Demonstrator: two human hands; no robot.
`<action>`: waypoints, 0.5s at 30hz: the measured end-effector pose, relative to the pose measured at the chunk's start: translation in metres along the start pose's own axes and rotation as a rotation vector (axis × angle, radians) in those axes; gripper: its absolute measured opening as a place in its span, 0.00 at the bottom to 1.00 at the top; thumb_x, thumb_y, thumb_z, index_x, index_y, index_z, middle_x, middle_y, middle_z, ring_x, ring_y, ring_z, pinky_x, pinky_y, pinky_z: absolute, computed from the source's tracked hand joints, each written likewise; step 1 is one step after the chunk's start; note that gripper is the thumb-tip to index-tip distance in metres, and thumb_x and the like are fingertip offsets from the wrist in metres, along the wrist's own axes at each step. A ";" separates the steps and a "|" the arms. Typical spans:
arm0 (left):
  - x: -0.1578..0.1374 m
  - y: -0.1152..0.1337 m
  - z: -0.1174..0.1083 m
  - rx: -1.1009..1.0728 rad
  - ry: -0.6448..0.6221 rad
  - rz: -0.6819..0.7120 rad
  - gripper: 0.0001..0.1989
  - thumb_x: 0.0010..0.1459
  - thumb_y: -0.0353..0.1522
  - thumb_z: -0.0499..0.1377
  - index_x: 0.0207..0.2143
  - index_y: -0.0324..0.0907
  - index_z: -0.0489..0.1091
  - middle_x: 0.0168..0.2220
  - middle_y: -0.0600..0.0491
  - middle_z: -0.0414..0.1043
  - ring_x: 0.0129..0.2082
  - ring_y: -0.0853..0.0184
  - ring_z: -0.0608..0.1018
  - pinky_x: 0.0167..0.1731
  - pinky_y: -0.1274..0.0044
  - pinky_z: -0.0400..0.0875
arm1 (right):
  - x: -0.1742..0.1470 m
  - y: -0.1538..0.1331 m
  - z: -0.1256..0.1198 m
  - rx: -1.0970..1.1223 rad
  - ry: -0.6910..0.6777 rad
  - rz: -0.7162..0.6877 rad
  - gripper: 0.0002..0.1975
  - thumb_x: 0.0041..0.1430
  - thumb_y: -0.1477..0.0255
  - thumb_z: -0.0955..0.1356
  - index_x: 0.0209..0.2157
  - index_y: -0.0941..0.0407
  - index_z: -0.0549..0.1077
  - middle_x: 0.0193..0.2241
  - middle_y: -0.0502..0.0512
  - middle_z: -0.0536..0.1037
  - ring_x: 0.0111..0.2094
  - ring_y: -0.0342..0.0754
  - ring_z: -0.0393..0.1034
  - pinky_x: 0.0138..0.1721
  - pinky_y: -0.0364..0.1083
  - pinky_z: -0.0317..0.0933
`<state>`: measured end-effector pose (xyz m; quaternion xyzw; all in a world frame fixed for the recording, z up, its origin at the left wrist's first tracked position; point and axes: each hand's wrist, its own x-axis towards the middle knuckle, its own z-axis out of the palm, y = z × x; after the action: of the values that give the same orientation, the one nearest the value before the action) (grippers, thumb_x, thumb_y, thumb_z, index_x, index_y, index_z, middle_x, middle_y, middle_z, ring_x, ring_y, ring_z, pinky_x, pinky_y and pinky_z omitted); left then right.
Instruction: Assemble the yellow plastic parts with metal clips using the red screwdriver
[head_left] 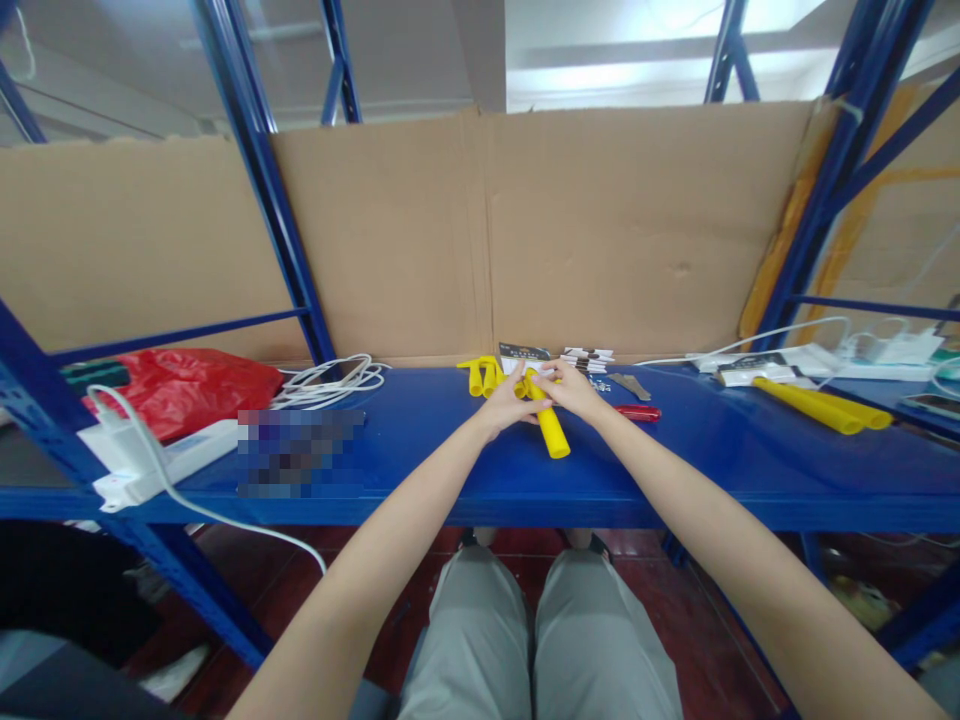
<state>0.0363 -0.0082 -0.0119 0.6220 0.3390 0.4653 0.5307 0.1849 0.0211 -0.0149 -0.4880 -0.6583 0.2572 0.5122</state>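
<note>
Between my hands is a yellow tube, its wide round end tilted toward me over the blue shelf. My left hand wraps around the tube from the left, thumb and fingers closed against it. From the right, my right hand pinches at the tube's far end; its fingertips partly hide what is there. Just behind and left of my hands lie several short yellow tube pieces. A printed packet sits behind my fingers.
Right of my hands are a red-handled tool, a grey metal piece and small white packs. Longer yellow tubes lie farther right. At left are a white cable coil, red bag and power strip. Cardboard stands behind.
</note>
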 end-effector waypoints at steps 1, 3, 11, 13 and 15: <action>0.001 -0.001 0.000 -0.001 -0.018 0.002 0.55 0.43 0.21 0.70 0.67 0.58 0.46 0.64 0.40 0.55 0.37 0.65 0.81 0.30 0.74 0.80 | 0.000 0.000 0.000 -0.001 0.002 -0.003 0.15 0.48 0.68 0.73 0.37 0.55 0.68 0.28 0.50 0.75 0.25 0.44 0.71 0.28 0.44 0.67; 0.001 -0.002 -0.001 -0.002 -0.063 -0.014 0.56 0.44 0.20 0.69 0.68 0.57 0.44 0.61 0.38 0.60 0.33 0.66 0.81 0.28 0.74 0.79 | -0.001 0.001 0.000 -0.007 0.006 -0.031 0.18 0.45 0.70 0.74 0.37 0.55 0.68 0.31 0.51 0.75 0.28 0.45 0.72 0.31 0.45 0.67; -0.001 0.002 0.000 0.033 -0.096 -0.042 0.55 0.47 0.19 0.65 0.69 0.54 0.39 0.58 0.35 0.64 0.30 0.68 0.81 0.23 0.80 0.75 | -0.006 -0.004 -0.001 -0.012 -0.052 -0.109 0.13 0.44 0.80 0.68 0.33 0.53 0.63 0.33 0.49 0.72 0.32 0.45 0.71 0.33 0.45 0.68; -0.002 0.003 0.001 0.043 -0.066 -0.022 0.54 0.48 0.18 0.63 0.69 0.55 0.40 0.60 0.37 0.62 0.29 0.69 0.81 0.21 0.82 0.74 | -0.007 -0.006 -0.001 -0.006 -0.073 -0.123 0.13 0.44 0.81 0.66 0.32 0.53 0.62 0.32 0.48 0.71 0.28 0.43 0.70 0.29 0.43 0.67; -0.002 0.003 0.002 0.061 -0.044 -0.025 0.53 0.48 0.17 0.62 0.69 0.55 0.40 0.59 0.38 0.63 0.28 0.70 0.81 0.21 0.84 0.72 | -0.009 -0.006 -0.001 0.014 -0.110 -0.128 0.13 0.44 0.81 0.65 0.32 0.53 0.62 0.31 0.46 0.70 0.24 0.40 0.68 0.25 0.41 0.66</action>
<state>0.0376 -0.0111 -0.0093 0.6438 0.3492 0.4342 0.5245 0.1830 0.0107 -0.0129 -0.4265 -0.7135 0.2552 0.4939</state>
